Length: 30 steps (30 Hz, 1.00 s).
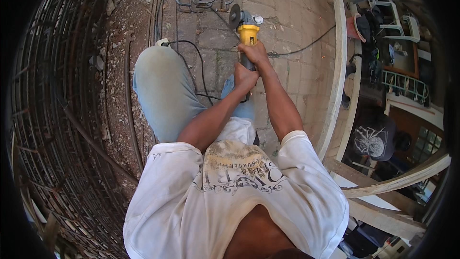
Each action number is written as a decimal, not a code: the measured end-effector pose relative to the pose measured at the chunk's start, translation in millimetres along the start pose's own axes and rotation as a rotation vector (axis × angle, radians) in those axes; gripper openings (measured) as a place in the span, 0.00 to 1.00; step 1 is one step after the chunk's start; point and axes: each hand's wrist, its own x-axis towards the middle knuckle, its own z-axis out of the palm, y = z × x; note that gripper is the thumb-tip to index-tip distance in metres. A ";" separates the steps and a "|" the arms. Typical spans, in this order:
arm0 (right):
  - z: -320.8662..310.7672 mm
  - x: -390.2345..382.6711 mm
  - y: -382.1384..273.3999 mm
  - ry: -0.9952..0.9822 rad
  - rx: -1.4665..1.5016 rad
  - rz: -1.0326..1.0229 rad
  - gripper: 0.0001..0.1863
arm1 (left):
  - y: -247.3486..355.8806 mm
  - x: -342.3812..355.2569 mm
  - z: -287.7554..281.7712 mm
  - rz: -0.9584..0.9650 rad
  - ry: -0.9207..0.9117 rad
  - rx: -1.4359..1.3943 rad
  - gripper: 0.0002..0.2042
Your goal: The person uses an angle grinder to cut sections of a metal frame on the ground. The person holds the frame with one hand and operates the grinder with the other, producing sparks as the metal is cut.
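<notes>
Out in front of me, both hands hold an angle grinder (248,35) with a yellow body, a grey head and a dark rear handle. My right hand (255,53) is wrapped round the body just behind the yellow part. Closer to me, my left hand (245,76) is closed on the rear handle. The grinder's dark round disc (235,16) faces left, by the bent steel bars (196,4) on the paving; whether it touches a bar I cannot tell. A black power cord (203,69) loops beside my bent left knee.
Stacked rebar (62,100) fills the left side, with a long rusty bar (128,81) on the dirt. A wooden beam (339,67) runs along my right. Beyond it are white plastic chairs (390,14) and a person in a dark shirt (376,140). Another cable (306,48) crosses the paving.
</notes>
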 end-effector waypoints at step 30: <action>30.9 39.4 10.3 -0.073 -0.020 0.020 0.29 | -36.7 56.7 10.2 -0.004 0.141 0.104 0.22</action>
